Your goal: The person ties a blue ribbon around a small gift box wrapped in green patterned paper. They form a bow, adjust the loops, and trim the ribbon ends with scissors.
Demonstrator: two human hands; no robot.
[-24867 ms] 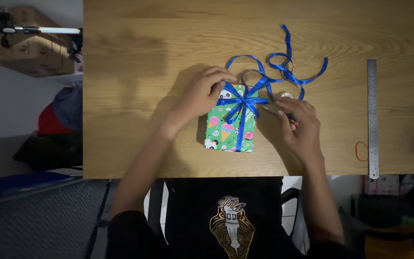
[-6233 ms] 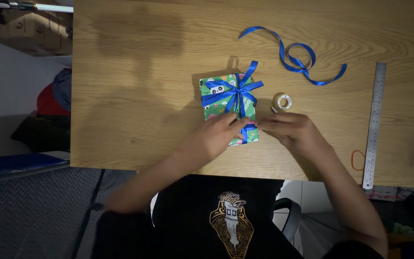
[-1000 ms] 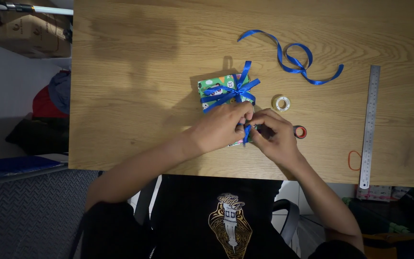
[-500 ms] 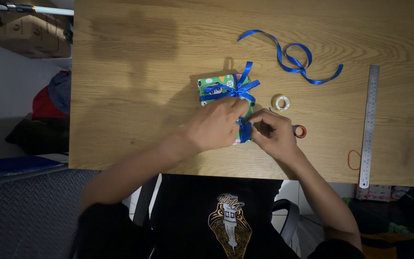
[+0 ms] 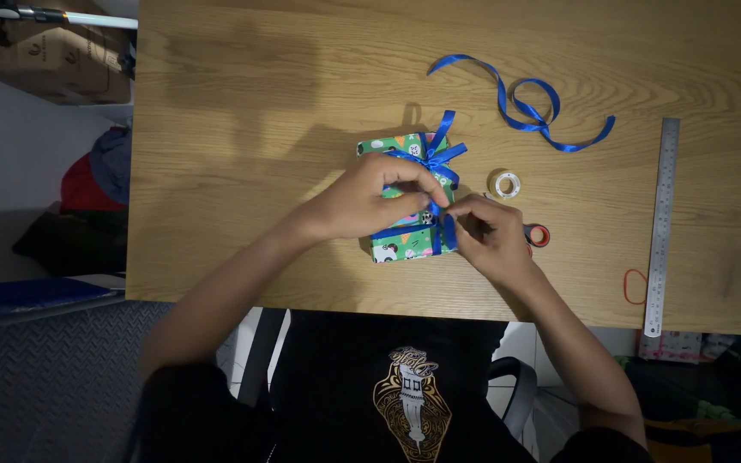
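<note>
left hand (image 5: 362,204) now lying over gift box (image 5: 405,244) | right hand (image 5: 486,236) fingers pinching blue ribbon (image 5: 446,230) at box's right edge | second band forming

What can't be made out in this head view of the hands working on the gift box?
- Middle of the gift box: covered by the left hand.
- What the ribbon does between the fingers: hidden by the right hand.
- Red-handled tool: mostly behind the right hand; kind unclear.
- Ruler markings: too small.
- Cardboard box: cut off by the top edge.
</note>
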